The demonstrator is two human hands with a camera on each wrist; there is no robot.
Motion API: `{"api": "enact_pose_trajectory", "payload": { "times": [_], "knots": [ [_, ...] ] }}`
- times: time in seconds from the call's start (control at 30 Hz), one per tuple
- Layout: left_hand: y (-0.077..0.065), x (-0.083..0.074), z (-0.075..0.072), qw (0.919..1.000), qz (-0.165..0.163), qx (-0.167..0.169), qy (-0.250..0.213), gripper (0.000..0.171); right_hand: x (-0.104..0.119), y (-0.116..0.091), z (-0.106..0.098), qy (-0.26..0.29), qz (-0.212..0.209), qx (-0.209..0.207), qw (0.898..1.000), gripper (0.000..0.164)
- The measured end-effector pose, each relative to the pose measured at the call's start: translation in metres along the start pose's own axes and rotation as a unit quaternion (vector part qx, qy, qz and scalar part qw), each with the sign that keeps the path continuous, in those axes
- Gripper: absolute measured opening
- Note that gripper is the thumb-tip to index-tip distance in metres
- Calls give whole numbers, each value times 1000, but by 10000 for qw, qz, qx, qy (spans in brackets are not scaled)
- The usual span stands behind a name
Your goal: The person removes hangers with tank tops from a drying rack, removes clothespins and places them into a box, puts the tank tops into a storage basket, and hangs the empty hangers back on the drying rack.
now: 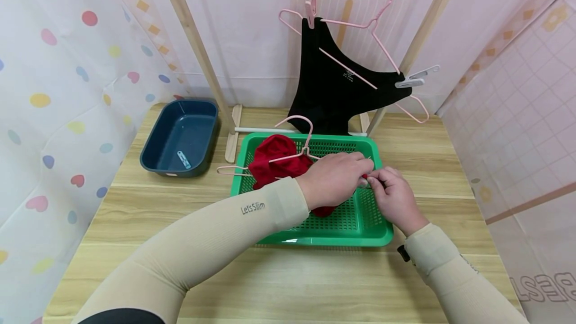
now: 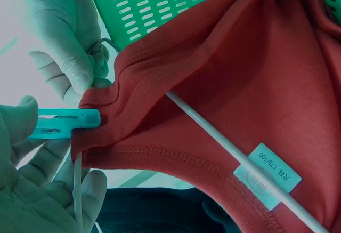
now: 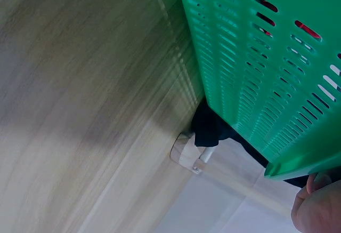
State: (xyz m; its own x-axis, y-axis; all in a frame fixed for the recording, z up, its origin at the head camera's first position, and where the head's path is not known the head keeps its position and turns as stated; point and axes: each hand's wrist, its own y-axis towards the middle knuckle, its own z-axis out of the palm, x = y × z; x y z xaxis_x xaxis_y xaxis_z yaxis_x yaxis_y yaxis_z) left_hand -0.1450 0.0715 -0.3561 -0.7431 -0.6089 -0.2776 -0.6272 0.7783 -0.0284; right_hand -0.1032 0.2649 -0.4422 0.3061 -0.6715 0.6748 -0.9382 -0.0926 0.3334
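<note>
Red underwear (image 1: 279, 156) with a white size label is spread on a pink hanger (image 1: 310, 131), over the green basket (image 1: 310, 240). My left hand (image 1: 337, 176) pinches a clothespin (image 2: 66, 121) whose jaws sit on the corner of the red fabric. In the left wrist view the hanger's bar runs through the garment, and part of the wire passes by the left fingers. Close beside, at the basket's right side, my right hand (image 1: 396, 199) pinches the edge of the same corner. The right wrist view shows only a bit of that hand, by the basket rim.
Black underwear (image 1: 324, 84) hangs tilted from a second pink hanger (image 1: 382, 46) on the wooden rack (image 1: 193, 44), held by a pink clothespin (image 1: 311, 11) and a grey one (image 1: 410, 83). A dark blue basin (image 1: 180, 129) at the left holds a light blue clothespin (image 1: 183, 160).
</note>
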Motion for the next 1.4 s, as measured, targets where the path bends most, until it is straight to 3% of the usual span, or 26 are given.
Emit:
{"api": "enact_pose_trajectory", "payload": {
  "times": [0.33,0.6,1.03,1.4],
  "knots": [
    [0,0,0,10000,-10,-21,-29,15,0,0,0,50,-17,-8,10000,12],
    [-1,0,1,9996,111,-220,-105,14,2,-1,1,83,-119,-145,9998,11],
    [-1,0,0,9994,172,-194,-210,17,2,0,0,27,-36,-66,10000,11],
    [-2,1,-1,9985,230,-421,-248,14,1,0,1,54,-57,-104,9999,11]
  ]
}}
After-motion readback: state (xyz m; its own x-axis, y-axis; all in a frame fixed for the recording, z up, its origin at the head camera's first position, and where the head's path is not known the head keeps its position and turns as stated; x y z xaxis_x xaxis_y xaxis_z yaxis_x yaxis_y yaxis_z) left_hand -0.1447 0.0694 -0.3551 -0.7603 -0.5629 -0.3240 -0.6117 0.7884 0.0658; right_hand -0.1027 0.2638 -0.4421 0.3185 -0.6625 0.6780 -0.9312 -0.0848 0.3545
